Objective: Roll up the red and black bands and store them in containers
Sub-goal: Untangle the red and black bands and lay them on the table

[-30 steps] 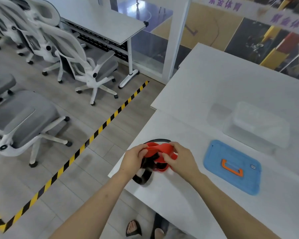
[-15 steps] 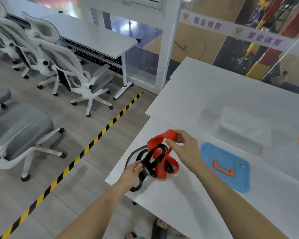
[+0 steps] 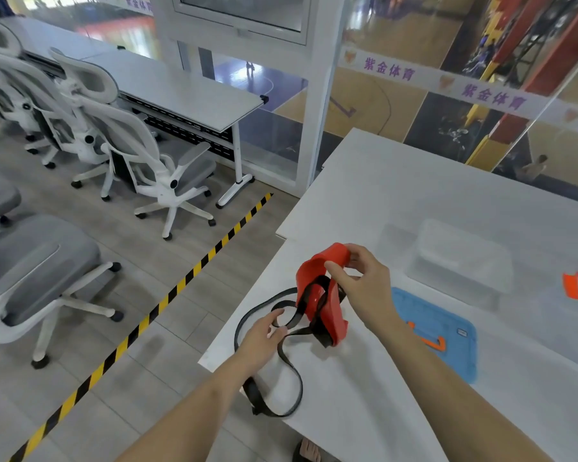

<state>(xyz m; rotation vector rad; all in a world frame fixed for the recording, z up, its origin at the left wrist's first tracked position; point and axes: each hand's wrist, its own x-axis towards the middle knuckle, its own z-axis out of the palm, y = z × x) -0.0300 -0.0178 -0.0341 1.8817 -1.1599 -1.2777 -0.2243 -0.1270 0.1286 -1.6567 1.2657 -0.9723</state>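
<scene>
A wide red band [image 3: 317, 295] hangs in a loop above the near left corner of the white table [image 3: 414, 195], pinched at its top by my right hand [image 3: 361, 285]. A thin black band [image 3: 291, 371] runs tangled through the red loop and lies in loose curves on the table, one end over the table's edge. My left hand [image 3: 264, 331] rests on the black band with fingers curled around a strand. A clear plastic container [image 3: 461, 258] stands farther right on the table, and its blue lid [image 3: 441, 331] with an orange handle lies flat near my right forearm.
An orange object [image 3: 573, 285] shows at the right edge of the table. Left of the table the floor drops away, with a yellow-black tape line [image 3: 167, 295], white office chairs [image 3: 141, 155] and a grey desk [image 3: 187, 91]. A glass wall stands behind the table.
My right hand has lifted the red band up off the table, opening it into a hanging loop. The black band has been drawn out longer across the table, and my left hand has moved down onto it.
</scene>
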